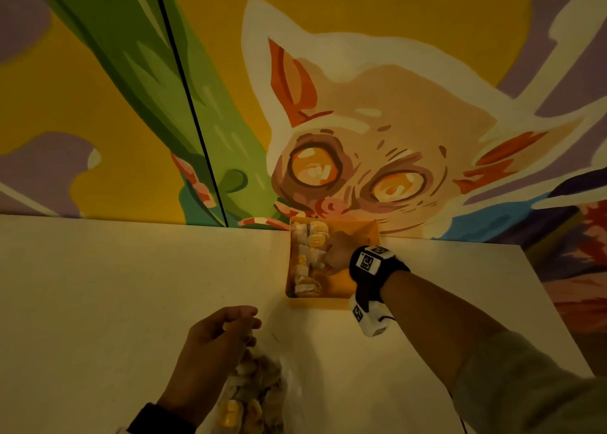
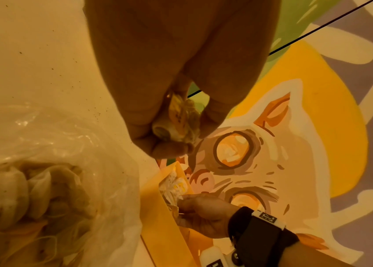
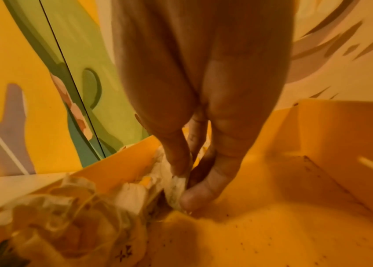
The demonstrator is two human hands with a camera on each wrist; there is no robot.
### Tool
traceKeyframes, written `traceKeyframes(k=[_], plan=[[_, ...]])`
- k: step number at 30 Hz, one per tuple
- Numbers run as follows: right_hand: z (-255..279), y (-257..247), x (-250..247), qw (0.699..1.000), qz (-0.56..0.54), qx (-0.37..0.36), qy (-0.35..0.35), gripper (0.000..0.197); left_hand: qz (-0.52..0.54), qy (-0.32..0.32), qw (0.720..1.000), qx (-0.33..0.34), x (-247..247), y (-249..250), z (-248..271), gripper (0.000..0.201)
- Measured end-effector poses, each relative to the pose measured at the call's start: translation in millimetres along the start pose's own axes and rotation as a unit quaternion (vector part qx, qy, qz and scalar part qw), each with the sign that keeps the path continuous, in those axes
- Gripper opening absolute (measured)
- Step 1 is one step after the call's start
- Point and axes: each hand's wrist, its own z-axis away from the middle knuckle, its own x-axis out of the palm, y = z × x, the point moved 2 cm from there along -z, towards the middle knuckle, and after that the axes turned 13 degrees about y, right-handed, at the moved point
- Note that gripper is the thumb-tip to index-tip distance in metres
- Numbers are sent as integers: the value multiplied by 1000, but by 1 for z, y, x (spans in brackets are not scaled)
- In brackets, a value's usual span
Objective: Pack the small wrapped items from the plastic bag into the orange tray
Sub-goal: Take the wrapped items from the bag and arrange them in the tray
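The orange tray [image 1: 364,230] stands at the table's far edge against the mural wall, its left half filled with several small white-and-yellow wrapped items [image 1: 310,249]. My right hand [image 1: 335,254] reaches into the tray and pinches one wrapped item [image 3: 176,187] between thumb and fingers, low beside the packed row. Near the front edge lies the clear plastic bag [image 1: 259,387] with more wrapped items [image 2: 12,191] inside. My left hand [image 1: 230,328] hovers just above the bag's mouth, its fingers curled round a wrapped item [image 2: 178,122].
The pale table [image 1: 131,286] stretches left of the tray and bag. A painted wall [image 1: 361,105] with a cat mural rises right behind the tray. The tray's right half [image 3: 295,225] shows bare orange floor. The table's right edge runs close to my right forearm.
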Motion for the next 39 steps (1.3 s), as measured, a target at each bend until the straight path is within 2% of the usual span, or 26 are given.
traceKeyframes(k=[5, 10, 12, 14, 16, 19, 21, 24, 27, 29, 34, 39], plan=[[-11, -7, 2, 999, 52, -12, 11, 40, 3, 10, 1000, -6, -2, -1, -6, 15], [-15, -6, -4, 995, 85, -12, 50, 48, 6, 12, 1000, -6, -3, 2, -3, 15], [-14, -5, -7, 992, 112, -22, 58, 49, 5, 14, 1000, -4, -3, 2, -3, 15], [-13, -5, -9, 991, 114, -25, 69, 41, 3, 14, 1000, -4, -4, 2, -3, 15], [-11, -4, -9, 993, 88, -25, 73, 35, 0, 12, 1000, -7, -4, 0, -4, 15], [-10, 0, -8, 994, 58, -29, 88, 36, 5, 6, 1000, -8, -4, -1, -4, 16], [-5, 4, -8, 993, -1, -26, 113, 34, 20, 1, 1000, -18, -3, 1, -1, 19], [8, 6, -10, 984, -69, -29, 165, 27, 84, 0, 994, -77, -1, 5, 4, 26], [42, -1, -12, 964, -146, -67, 212, 14, 148, -4, 979, -140, 3, 9, 12, 39], [73, -8, -10, 957, -177, -111, 200, 7, 173, -13, 972, -158, 3, 10, 18, 44], [158, -29, 9, 945, -212, -234, 86, 6, 181, -27, 969, -165, 4, 10, 31, 50], [216, -38, 25, 935, -191, -299, 27, 23, 154, -33, 976, -150, 8, 14, 50, 47]])
